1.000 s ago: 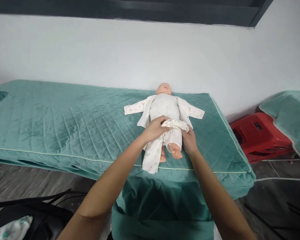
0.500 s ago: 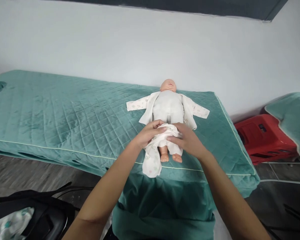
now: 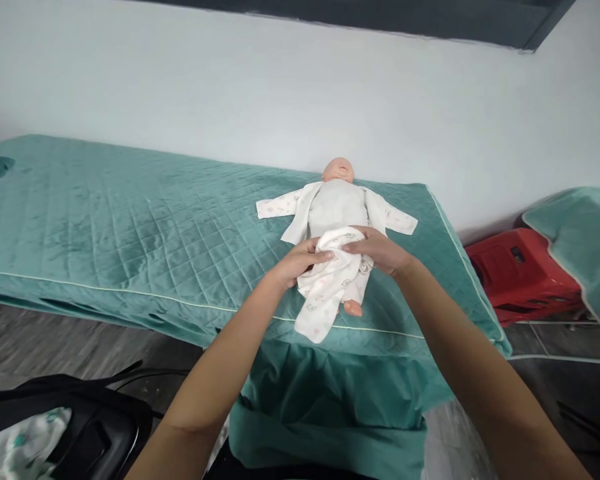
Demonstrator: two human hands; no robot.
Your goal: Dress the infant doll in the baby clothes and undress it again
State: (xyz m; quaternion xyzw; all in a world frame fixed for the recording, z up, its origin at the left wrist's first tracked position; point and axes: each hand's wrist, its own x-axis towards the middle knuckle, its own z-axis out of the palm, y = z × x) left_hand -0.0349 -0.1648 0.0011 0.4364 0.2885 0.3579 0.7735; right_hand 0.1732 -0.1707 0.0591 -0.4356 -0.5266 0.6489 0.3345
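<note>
A baby doll point(image 3: 338, 200) lies on its back on a teal quilted bed point(image 3: 130, 220), head toward the wall. It wears an open white printed jacket with sleeves spread sideways. White printed trousers point(image 3: 330, 283) are bunched at its waist, and one bare foot point(image 3: 353, 307) shows at the bed's front edge. My left hand point(image 3: 300, 261) grips the trousers' waistband on the left side. My right hand point(image 3: 380, 250) grips the waistband on the right, fingers curled over the cloth.
A white wall runs behind the bed. A red plastic stool point(image 3: 525, 273) stands on the floor to the right, beside a second teal bed point(image 3: 580, 233). A black bag point(image 3: 80, 427) with a printed cloth point(image 3: 25, 447) lies at lower left.
Both hands have pulled the trousers' waistband up the doll's body toward its belly. The doll's left foot is now covered by the trouser leg; the camera shifted slightly.
</note>
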